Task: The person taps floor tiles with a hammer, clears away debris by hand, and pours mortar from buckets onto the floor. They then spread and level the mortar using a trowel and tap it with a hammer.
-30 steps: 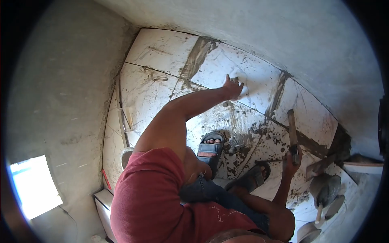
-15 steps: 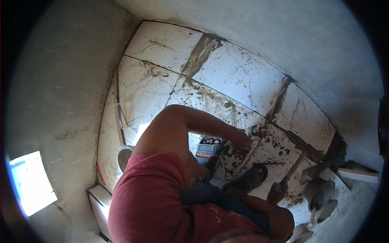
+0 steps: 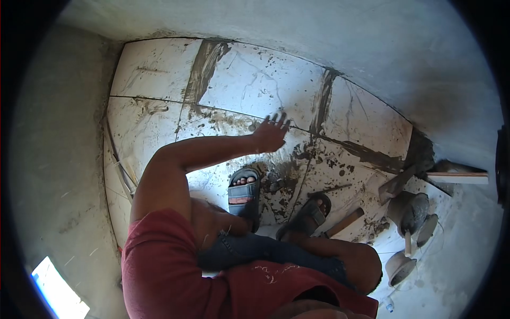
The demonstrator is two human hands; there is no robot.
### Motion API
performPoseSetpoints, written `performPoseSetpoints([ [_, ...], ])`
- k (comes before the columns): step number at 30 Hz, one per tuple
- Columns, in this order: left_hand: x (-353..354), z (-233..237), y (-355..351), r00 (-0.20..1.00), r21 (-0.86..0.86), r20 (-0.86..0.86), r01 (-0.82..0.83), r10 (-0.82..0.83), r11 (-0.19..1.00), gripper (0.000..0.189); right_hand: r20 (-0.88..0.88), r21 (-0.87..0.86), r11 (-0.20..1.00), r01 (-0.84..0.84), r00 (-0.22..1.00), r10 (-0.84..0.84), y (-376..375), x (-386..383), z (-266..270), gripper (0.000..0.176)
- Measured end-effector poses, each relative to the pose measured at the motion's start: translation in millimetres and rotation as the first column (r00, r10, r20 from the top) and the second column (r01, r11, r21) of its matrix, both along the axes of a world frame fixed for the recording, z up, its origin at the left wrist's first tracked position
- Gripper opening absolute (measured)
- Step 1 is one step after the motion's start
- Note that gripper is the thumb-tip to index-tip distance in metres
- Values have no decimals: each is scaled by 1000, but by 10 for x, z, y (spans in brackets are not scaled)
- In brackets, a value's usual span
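white grey-veined tile (image 3: 249, 82) on floor along far wall (image 3: 329, 37), grey-brown strips (image 3: 322, 101) down both sides, left hand (image 3: 272, 135) open at its near edge, fingers spread, contact unclear, right hand out of view, wooden bar (image 3: 346, 221) beside right sandal (image 3: 308, 217), grey container (image 3: 396, 210) farther right

- Floor tiles (image 3: 244, 80): smooth, glossy, marble-look.
- Mortar smears (image 3: 366, 152) across them: rough, matt, gritty.
- Wall (image 3: 372, 58): matt, cement-like plaster.
- T-shirt (image 3: 159, 260): matt cloth.
- Shorts (image 3: 255, 253): matt denim.
- Bar (image 3: 344, 222): plain, matt wood.
- Sandals (image 3: 240, 191): matt, rubber-looking.
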State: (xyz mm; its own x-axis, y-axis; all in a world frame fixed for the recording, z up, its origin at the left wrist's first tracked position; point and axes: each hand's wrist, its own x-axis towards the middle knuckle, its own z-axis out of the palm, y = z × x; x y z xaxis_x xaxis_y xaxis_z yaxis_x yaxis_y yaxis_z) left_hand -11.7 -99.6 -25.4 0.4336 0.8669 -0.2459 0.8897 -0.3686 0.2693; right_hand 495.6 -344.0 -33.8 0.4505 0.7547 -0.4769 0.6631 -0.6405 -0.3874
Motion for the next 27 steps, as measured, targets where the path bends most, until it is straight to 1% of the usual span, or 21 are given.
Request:
performPoseSetpoints([
  [2,-144,121,77,993,-141,-111,-42,27,989,68,5,13,1000,-11,1000,11,47,-11,24,42],
  [4,-254,67,68,991,-163,-125,-68,48,984,70,14,11,999,-39,999,39,145,-39,-27,42],
  [6,-285,60,53,977,-189,-207,11,-50,982,72,9,26,999,-34,999,34,141,-40,23,42],
  [8,-247,97,68,966,-194,-243,39,-87,980,71,14,27,999,-45,999,45,188,-23,38,42],
  [10,-191,178,149,963,-249,-236,71,-131,966,70,15,28,998,-59,998,58,246,-35,18,42],
  [12,-108,180,243,941,-332,-268,111,-206,937,68,17,31,997,-75,997,74,297,-37,15,41],
  [14,11,-60,227,958,-359,-166,161,-233,919,67,24,31,996,-87,996,87,351,-36,15,41],
  [16,120,-147,71,933,-241,-47,336,-357,911,63,26,30,995,-95,995,94,407,-34,-2,41],
  [18,248,-265,-89,890,-193,167,451,-424,871,38,34,19,994,-107,994,107,462,-40,-7,41],
  [20,359,-211,-186,818,-333,272,574,-506,748,36,49,10,993,-121,991,121,515,-22,-10,41],
  [22,475,17,-253,706,-438,165,678,-689,590,39,56,-3,991,-137,989,137,580,-26,-23,41],
  [23,491,46,-289,721,-447,162,663,-674,601,39,65,-9,990,-142,988,142,594,-5,-4,41],
  [25,503,69,-324,693,-501,227,686,-685,528,35,75,-18,988,-156,985,156,663,-17,-16,40],
  [26,504,54,-323,703,-506,222,676,-676,536,35,80,-23,987,-162,983,163,687,-29,-25,40],
  [27,507,36,-322,705,-464,200,679,-680,568,35,85,-30,985,-167,982,169,711,-28,-26,40],
])
